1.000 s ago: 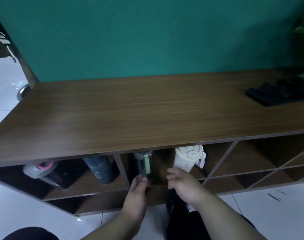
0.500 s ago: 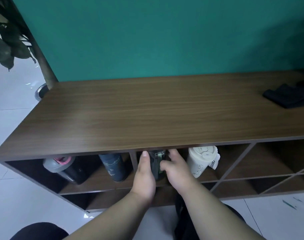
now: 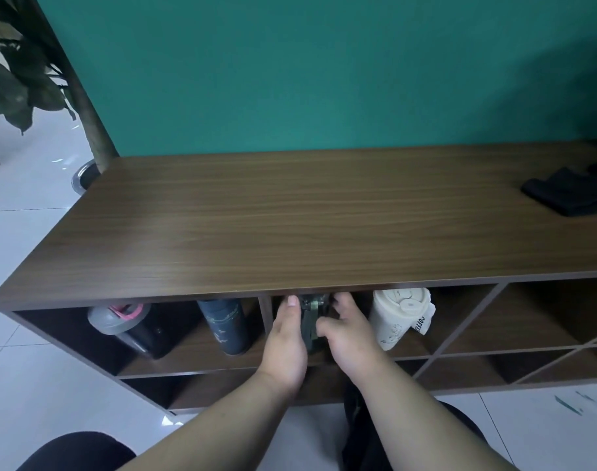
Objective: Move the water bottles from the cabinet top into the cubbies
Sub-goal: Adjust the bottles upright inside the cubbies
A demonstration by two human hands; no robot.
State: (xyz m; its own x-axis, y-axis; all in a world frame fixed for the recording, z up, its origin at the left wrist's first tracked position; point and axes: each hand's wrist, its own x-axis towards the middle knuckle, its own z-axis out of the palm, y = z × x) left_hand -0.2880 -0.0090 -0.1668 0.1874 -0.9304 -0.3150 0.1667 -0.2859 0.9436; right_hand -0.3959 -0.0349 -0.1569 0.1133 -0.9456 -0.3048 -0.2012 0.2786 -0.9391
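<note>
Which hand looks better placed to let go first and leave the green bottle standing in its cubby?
Probably the right hand: only its fingers curl at the green bottle, nearest the white cup. The left hand lies flat along the bottle's side beside the divider, so it can steady it.

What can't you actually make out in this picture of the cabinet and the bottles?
- Green bottle: mostly covered by the left hand and right hand, top under the cabinet top.
- Dark blue bottle: its cap sits behind the top's front edge.
- Black cloth: cut off by the right frame edge.
- White cup: printed label too small to read fully.
</note>
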